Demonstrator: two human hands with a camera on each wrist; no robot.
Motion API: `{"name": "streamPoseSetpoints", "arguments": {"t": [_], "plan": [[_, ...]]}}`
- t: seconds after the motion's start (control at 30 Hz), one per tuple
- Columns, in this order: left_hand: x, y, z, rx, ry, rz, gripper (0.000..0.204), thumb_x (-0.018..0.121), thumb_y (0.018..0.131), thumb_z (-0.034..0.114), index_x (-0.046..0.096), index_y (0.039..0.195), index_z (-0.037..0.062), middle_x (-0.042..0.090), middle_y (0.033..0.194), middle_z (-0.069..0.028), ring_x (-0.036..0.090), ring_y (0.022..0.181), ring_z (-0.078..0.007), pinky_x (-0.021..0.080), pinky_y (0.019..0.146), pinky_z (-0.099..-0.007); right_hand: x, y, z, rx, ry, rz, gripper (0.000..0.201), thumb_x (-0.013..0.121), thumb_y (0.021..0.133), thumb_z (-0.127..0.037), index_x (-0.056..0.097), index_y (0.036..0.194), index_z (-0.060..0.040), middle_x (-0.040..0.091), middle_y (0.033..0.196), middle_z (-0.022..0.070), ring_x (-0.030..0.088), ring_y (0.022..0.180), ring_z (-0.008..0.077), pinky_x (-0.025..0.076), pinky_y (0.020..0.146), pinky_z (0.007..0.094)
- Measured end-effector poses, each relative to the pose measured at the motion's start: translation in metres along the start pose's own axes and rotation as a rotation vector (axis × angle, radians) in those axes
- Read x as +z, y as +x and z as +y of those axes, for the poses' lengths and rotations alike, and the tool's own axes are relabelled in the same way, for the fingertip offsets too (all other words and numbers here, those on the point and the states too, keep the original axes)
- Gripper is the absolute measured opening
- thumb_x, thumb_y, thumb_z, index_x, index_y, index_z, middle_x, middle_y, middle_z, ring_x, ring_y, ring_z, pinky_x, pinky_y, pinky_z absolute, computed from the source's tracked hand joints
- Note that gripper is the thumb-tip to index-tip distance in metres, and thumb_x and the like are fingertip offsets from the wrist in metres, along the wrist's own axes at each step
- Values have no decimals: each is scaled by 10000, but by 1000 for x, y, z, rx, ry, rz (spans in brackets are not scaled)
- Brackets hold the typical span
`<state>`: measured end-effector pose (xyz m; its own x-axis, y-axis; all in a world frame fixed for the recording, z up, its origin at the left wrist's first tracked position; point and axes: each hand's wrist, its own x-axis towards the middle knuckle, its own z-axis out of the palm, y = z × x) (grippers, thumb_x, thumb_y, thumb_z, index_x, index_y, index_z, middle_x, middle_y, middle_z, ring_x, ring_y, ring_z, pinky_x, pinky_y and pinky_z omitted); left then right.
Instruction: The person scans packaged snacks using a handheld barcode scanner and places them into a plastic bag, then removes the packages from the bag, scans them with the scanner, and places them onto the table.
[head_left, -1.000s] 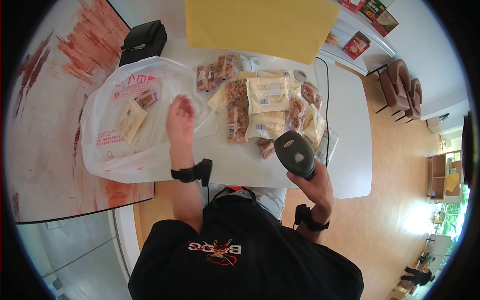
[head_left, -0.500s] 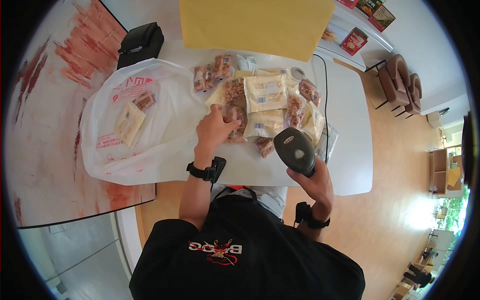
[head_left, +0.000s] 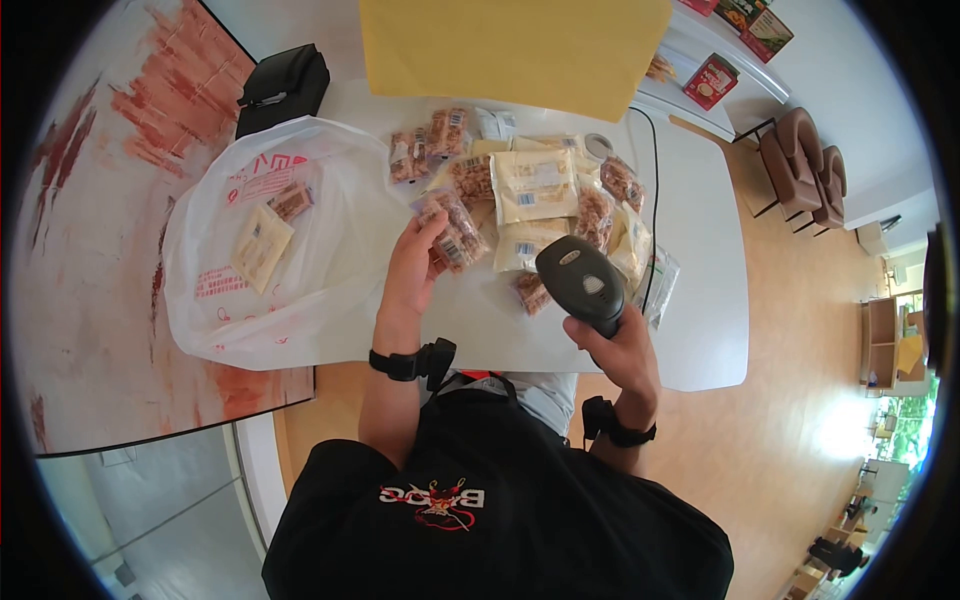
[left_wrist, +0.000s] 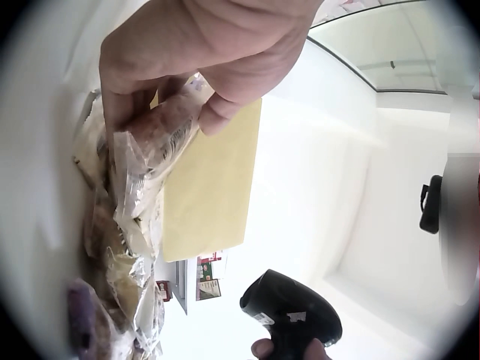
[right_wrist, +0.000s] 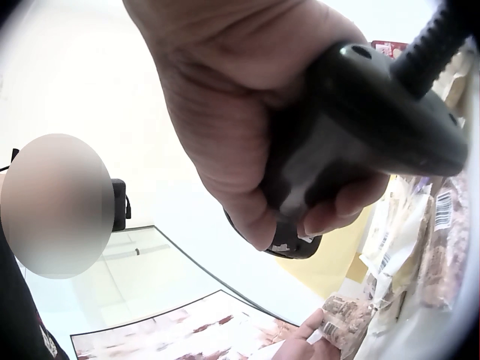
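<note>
My left hand (head_left: 408, 268) pinches a clear packet of brown, crumbly food (head_left: 456, 236) with a barcode label, tilted at the left edge of the pile. In the left wrist view, thumb and fingers squeeze the packet (left_wrist: 161, 131) from both sides. My right hand (head_left: 628, 352) grips a black barcode scanner (head_left: 582, 285) by its handle; in the right wrist view the fingers curl round the scanner (right_wrist: 322, 142). The scanner's head is over the front of the pile, right of the held packet. Pale yellow packets (head_left: 533, 187) and more brown packets (head_left: 592, 215) make up the pile.
A white plastic bag (head_left: 330, 270) lies spread open at the left, with a cream packet (head_left: 262, 247) and a small brown packet (head_left: 290, 201) on it. A black box (head_left: 283, 85) stands behind it. A yellow sheet (head_left: 515, 55) spans the back. A black cable (head_left: 654, 190) runs along the right.
My left hand moved from over the white bag to the pile, took hold of a brown packet and tilted it up. The scanner shifted slightly left toward it.
</note>
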<state>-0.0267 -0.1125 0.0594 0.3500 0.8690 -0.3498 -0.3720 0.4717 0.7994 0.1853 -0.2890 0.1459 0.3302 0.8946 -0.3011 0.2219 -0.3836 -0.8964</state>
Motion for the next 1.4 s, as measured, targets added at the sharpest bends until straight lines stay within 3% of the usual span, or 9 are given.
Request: {"name": "streamPoseSetpoints", "arguments": {"t": [0.43, 0.5, 0.73, 0.93, 1.03, 1.07, 1.13, 1.23, 1.4], "plan": [[-1, 6, -11, 28, -54, -11, 340, 628, 940, 283, 549, 1216, 102, 650, 1044, 7, 647, 886, -83, 522, 727, -246, 7, -2, 0, -157, -55, -231, 446, 796, 784, -178, 643, 1159, 7, 716, 922, 107, 638, 845, 136, 508, 812, 316], [-5, 8, -14, 13, -19, -27, 361, 588, 970, 249, 517, 1281, 80, 651, 1103, -24, 656, 971, -133, 547, 825, -307, 8, -2, 0, -157, -48, -236, 444, 797, 784, -181, 645, 1156, 7, 717, 922, 108, 639, 846, 138, 509, 811, 316], [-5, 4, -14, 7, -14, 3, 347, 587, 967, 261, 528, 1260, 85, 651, 1099, -27, 655, 971, -135, 545, 834, -312, 17, -1, -3, -137, -84, -282, 437, 795, 791, -202, 649, 1145, 8, 717, 927, 111, 639, 844, 140, 508, 809, 320], [-36, 7, -8, 297, -511, 372, 231, 549, 983, 261, 580, 1135, 90, 653, 1017, -33, 655, 872, -134, 555, 713, -271, 11, -3, 0, -64, -67, -180, 419, 784, 801, -218, 651, 1125, 11, 706, 906, 86, 614, 836, 122, 495, 800, 303], [-121, 42, -21, 475, -736, 172, 254, 534, 985, 255, 574, 1135, 53, 651, 1005, -49, 660, 868, -167, 565, 721, -293, 7, -4, 0, -44, -80, -151, 417, 782, 802, -226, 652, 1121, 9, 702, 897, 77, 602, 826, 114, 490, 788, 299], [-116, 39, -2, 475, -737, 169, 254, 534, 985, 255, 574, 1135, 53, 651, 1005, -49, 660, 868, -167, 565, 721, -293, 6, -4, 0, -35, -89, -141, 417, 782, 802, -230, 653, 1119, 8, 702, 896, 75, 597, 821, 112, 489, 783, 298], [-107, 39, 37, 555, -752, 544, 266, 519, 982, 234, 569, 1131, 20, 639, 1027, -71, 650, 922, -184, 570, 771, -329, 5, -5, -2, -34, -100, -135, 414, 781, 802, -230, 653, 1118, 7, 700, 893, 72, 593, 816, 111, 488, 779, 298], [-126, 62, 71, 745, -814, 508, 279, 516, 975, 229, 565, 1140, 10, 622, 1075, -90, 623, 1017, -197, 559, 837, -358, 3, -5, -2, -33, -106, -136, 412, 779, 804, -230, 652, 1118, 5, 696, 891, 68, 587, 812, 110, 486, 776, 298], [-138, 70, 82, 626, -767, 430, 276, 539, 960, 215, 563, 1155, 21, 610, 1109, -77, 591, 1053, -190, 513, 912, -380, 1, -5, -4, -23, -103, -141, 416, 774, 806, -229, 647, 1125, 6, 692, 896, 68, 584, 817, 112, 484, 779, 299]]}}
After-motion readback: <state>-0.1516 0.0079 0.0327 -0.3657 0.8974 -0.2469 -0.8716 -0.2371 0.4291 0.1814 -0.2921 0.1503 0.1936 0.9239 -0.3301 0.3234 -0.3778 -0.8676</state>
